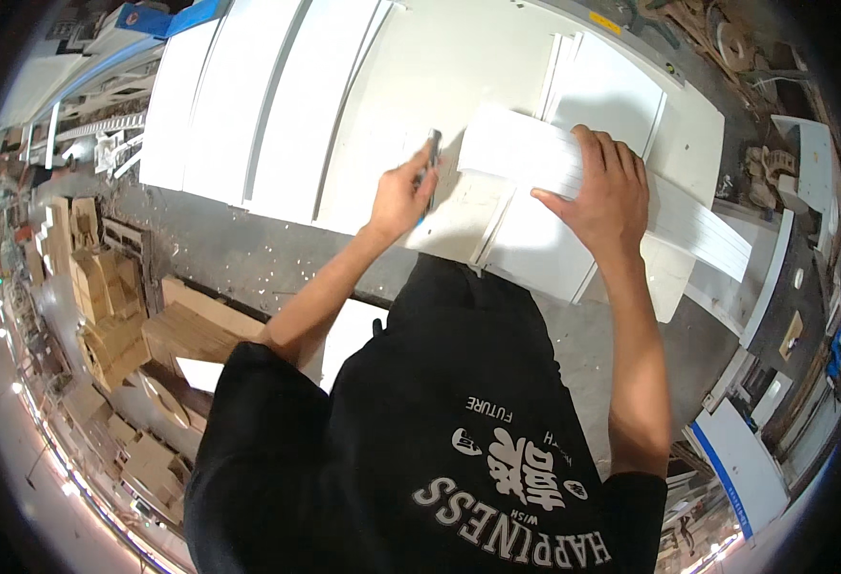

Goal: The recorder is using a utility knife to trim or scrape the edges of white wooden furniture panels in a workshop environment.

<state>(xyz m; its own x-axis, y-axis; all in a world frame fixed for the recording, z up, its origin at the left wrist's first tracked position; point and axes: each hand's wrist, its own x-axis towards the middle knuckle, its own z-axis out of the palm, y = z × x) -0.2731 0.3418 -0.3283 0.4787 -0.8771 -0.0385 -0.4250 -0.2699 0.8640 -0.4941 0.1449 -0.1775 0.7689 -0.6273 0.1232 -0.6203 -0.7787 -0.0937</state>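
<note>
While white panels cover the grey workbench, a white strip lies slanting across them. The right hand presses flat on the strip, fingers spread. The left hand grips a slim tool at the strip's end. If the pressing hand eases, the strip could shift and the tool slip.

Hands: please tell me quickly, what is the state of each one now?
Left hand: closed around a thin dark tool, its tip on the white panel.
Right hand: open, pressed flat on a stack of white strips.
</note>
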